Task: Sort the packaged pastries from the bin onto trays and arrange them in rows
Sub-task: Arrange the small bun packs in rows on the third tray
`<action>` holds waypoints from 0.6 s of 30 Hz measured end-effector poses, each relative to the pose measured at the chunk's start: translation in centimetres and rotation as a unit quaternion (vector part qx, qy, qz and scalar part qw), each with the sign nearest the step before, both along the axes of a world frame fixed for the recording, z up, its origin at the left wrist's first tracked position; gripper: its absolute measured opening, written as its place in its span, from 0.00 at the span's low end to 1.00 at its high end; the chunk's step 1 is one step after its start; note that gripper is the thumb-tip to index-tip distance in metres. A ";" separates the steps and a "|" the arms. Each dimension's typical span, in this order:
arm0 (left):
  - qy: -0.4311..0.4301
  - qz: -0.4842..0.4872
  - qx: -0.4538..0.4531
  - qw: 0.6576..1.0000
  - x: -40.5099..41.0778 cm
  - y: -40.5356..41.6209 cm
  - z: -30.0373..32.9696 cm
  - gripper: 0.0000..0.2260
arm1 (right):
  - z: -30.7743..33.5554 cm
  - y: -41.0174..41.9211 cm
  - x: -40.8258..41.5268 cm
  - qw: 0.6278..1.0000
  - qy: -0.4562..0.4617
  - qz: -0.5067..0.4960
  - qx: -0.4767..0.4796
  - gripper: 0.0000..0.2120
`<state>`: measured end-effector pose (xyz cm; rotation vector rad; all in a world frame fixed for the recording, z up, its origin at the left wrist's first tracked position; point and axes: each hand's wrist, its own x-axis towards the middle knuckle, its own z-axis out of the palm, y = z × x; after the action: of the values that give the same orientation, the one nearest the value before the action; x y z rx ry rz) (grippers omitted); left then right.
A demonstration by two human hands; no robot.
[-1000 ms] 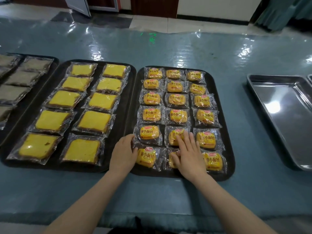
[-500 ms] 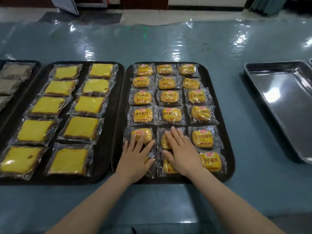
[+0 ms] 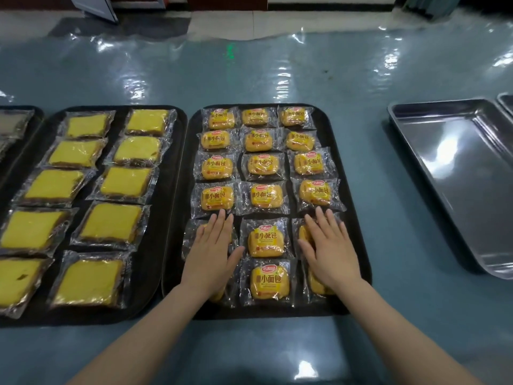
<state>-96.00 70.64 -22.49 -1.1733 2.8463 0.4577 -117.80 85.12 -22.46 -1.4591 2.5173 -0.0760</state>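
Observation:
A black tray (image 3: 358, 240) in front of me holds several small orange buns in clear wrappers, laid in three columns. My left hand (image 3: 212, 252) lies flat, fingers apart, on the near buns of the left column. On the near buns of the right column my right hand (image 3: 330, 251) rests flat in the same way. Between the hands, two buns of the middle column (image 3: 267, 241) show uncovered. Neither hand grips a packet. The buns under the palms are mostly hidden.
To the left, a second black tray (image 3: 166, 218) carries two columns of wrapped yellow cake slices (image 3: 111, 223). A third tray with grey packets (image 3: 14, 120) peeks in at the far left. A steel pan (image 3: 460, 173) sits at the right on the blue plastic-covered table.
My right hand slid from the middle column to the right column. My left hand moved up from the tray's near left edge onto the left column. The view shifted.

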 end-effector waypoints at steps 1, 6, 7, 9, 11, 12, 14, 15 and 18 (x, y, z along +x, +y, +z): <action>0.003 0.001 0.001 1.000 -0.3 -0.2 0.1 0.31 | 0.3 -0.3 -0.3 1.000 -0.002 0.000 -0.012 0.34; 0.012 0.007 -0.003 1.000 -2.4 -1.6 0.6 0.31 | 1.2 -3.5 -3.4 0.999 -0.011 0.006 -0.042 0.30; 0.016 0.008 -0.004 1.000 -2.9 -1.9 0.7 0.31 | 1.3 -4.3 -4.2 0.999 -0.010 0.006 -0.048 0.29; 0.025 0.007 -0.006 1.000 -3.9 -2.6 1.0 0.32 | 1.4 -6.0 -5.7 0.998 -0.013 0.005 -0.058 0.28; 0.034 0.009 -0.011 0.999 -5.1 -3.4 1.3 0.32 | 1.5 -7.7 -7.2 0.998 -0.020 0.008 -0.063 0.29; 0.037 0.014 -0.014 0.999 -5.7 -3.9 1.5 0.32 | 1.4 -8.5 -8.0 0.998 -0.020 0.013 -0.065 0.29; 0.038 0.027 -0.015 0.999 -6.9 -5.0 1.7 0.33 | 1.3 -9.9 -9.7 0.997 -0.017 0.028 -0.065 0.29; 0.033 0.030 -0.017 0.999 -7.4 -5.6 1.8 0.34 | 1.2 -10.5 -10.5 0.997 -0.016 0.038 -0.059 0.29; 0.009 0.027 -0.017 0.999 -8.9 -7.1 1.7 0.35 | 0.6 -12.0 -12.2 0.996 -0.012 0.087 -0.026 0.30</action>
<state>-104.90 63.50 -20.78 -1.2605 2.8549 0.4260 -129.99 73.15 -21.89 -1.6795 2.3753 -0.1301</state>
